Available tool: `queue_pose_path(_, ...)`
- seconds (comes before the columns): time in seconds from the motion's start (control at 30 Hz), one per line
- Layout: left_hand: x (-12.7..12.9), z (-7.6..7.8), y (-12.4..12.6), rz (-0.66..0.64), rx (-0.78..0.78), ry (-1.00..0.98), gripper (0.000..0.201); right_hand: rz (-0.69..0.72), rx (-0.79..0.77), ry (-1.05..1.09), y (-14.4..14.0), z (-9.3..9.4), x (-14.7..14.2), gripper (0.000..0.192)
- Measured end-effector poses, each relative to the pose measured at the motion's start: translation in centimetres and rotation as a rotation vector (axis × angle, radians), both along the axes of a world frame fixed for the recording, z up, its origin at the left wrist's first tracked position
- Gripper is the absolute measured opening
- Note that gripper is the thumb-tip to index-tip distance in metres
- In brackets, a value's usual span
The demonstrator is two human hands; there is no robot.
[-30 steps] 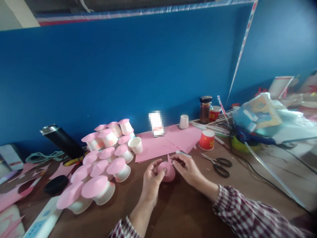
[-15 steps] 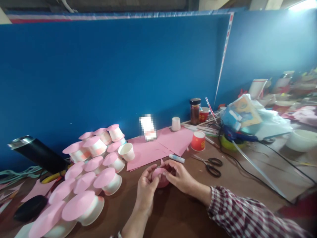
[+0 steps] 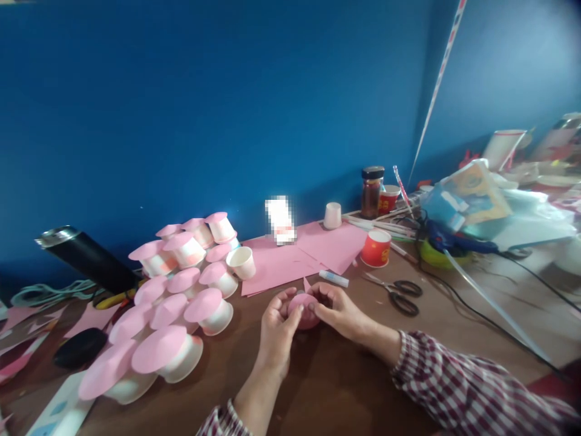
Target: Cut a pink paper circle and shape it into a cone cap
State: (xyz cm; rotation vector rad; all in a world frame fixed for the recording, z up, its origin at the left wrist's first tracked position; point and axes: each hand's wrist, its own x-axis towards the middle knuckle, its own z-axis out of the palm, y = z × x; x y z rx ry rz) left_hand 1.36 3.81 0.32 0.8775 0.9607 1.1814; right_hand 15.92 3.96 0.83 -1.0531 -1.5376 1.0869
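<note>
Both hands meet at the near middle of the brown table on one round pink paper piece (image 3: 300, 301), which looks like a shallow cone. My left hand (image 3: 276, 333) is closed on its left side, thumb across the top. On the other side my right hand (image 3: 341, 313) pinches its edge, thumb close to the left thumb. Fingers hide the paper's underside and part of its rim. Just beyond the hands lie a glue stick (image 3: 334, 278) and pink paper sheets (image 3: 272, 266). Black-handled scissors (image 3: 399, 293) rest to the right, blades apart.
Several paper cups with pink cone tops (image 3: 161, 348) crowd the left side. A white cup (image 3: 241, 262), a red cup (image 3: 376, 248) and a lidded jar (image 3: 372, 192) stand farther back. On the right are a blue glue gun (image 3: 458, 239) and its cable. A black flask (image 3: 91, 260) leans at left.
The head view has tilted down and turned slightly left, so the table's things appear higher and farther right. Both hands keep hold of the pink paper with little change in grip.
</note>
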Motion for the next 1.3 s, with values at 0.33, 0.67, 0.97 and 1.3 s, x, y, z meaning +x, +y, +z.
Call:
queue_pose_path(0.33, -0.05, -0.06, -0.35, -0.031, 0.035, 0.052, 0.053, -0.02, -0.005, -0.024, -0.17, 0.74, -0.04, 0.01)
queue_pose_path(0.67, 0.03, -0.1, -0.47, -0.026, 0.057, 0.111, 0.054, -0.031, 0.002, -0.045, -0.12, 0.33, 0.11, 0.01)
queue_pose_path(0.97, -0.28, -0.1, -0.12, -0.006, -0.001, 0.043, 0.061, -0.065, -0.026, 0.017, -0.21, 0.98, 0.21, 0.015)
queue_pose_path(1.3, -0.07, 0.57, -0.03, 0.052, -0.096, -0.076, 0.059, -0.223, 0.337, -0.269, -0.66, 0.5, 0.41, 0.014)
